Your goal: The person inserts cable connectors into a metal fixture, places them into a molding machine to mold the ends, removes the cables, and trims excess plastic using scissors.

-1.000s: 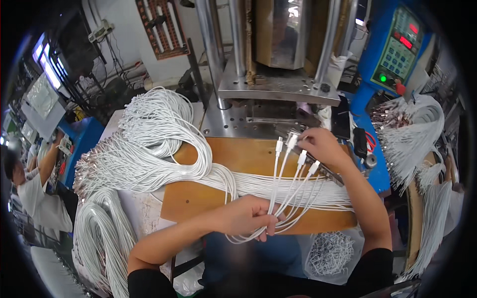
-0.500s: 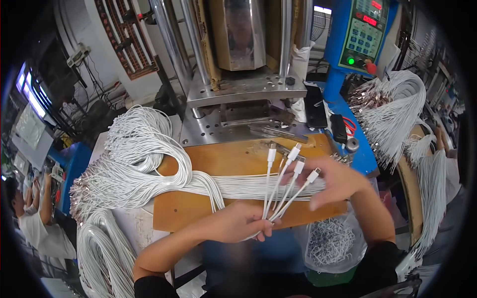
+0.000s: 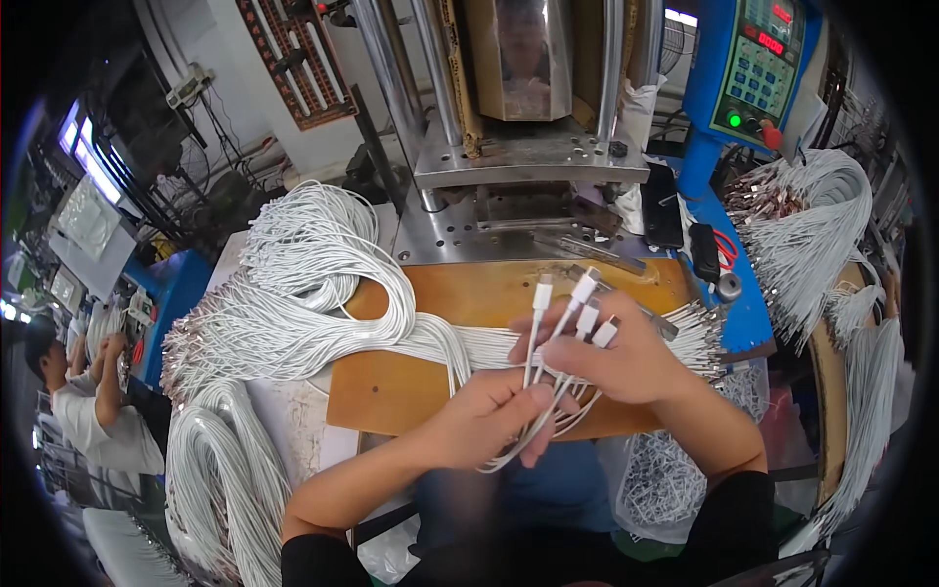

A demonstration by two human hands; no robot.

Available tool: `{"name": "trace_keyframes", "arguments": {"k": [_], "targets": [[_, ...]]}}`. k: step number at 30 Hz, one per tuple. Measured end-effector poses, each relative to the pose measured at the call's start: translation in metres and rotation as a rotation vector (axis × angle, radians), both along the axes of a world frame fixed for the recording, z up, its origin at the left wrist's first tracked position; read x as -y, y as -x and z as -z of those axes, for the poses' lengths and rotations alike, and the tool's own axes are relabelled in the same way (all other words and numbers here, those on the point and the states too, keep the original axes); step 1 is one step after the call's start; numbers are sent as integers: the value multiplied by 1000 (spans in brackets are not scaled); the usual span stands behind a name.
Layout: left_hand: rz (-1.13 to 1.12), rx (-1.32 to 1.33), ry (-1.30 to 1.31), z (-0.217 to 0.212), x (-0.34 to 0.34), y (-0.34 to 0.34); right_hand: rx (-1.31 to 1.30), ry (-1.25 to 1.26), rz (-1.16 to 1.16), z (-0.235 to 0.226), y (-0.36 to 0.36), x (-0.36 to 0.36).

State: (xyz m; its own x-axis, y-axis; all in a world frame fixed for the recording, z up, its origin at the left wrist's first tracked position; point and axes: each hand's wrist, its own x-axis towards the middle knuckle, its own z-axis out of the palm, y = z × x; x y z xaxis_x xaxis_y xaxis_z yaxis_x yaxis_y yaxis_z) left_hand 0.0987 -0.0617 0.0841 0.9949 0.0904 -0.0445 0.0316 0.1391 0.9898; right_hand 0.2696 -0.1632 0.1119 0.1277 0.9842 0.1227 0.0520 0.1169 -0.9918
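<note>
The 4 white cables point(image 3: 533, 348) are pinched near their lower lengths between thumb and fingers of the left hand point(image 3: 489, 421), in front of the body and over the near edge of the brown board point(image 3: 401, 409). The right hand point(image 3: 611, 357), which was held spread and clear to the right 0.5 s ago, has been brought in: its thumb is now laid at the front of the cables, just below the 4 white plugs point(image 3: 585, 287), and its fingers are passed behind them. Whether that grip is pressed tight cannot be told.

By this change the cables are attended by 2 hands instead of 1; the work is judged to be at a handling stage, with the plugs kept up and fanned slightly apart at uneven heights.

Beneath the hands, a flat run of cables is laid across the board, joined at the left by a looped white bundle point(image 3: 381, 328). At the lower right, small white pieces are held in a clear bag point(image 3: 660, 479). Beyond the board, metal strips point(image 3: 597, 251) are rested before the metal press point(image 3: 533, 168), which is flanked at the right by a blue control box point(image 3: 758, 73).
</note>
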Motion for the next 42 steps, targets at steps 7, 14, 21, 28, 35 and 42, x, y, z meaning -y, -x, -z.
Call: {"name": "trace_keyframes", "arguments": {"k": [7,14,21,28,35,42], "targets": [[16,-32,178,3,-7,3,-219,-75,-17,19,-15,6],[8,-74,153,1,-8,4,29,-179,58,14,-6,3],[-337,-19,-538,-25,-31,7,-131,-295,655,29,-39,15],[-1322,-399,-1380,-68,-211,79,644,-411,98,-1,-119,143],[-459,90,-1024,-1,-96,-47,1072,335,329,71,-117,89],[-318,487,-985,60,-25,-113,977,158,535,76,-110,44]]}}
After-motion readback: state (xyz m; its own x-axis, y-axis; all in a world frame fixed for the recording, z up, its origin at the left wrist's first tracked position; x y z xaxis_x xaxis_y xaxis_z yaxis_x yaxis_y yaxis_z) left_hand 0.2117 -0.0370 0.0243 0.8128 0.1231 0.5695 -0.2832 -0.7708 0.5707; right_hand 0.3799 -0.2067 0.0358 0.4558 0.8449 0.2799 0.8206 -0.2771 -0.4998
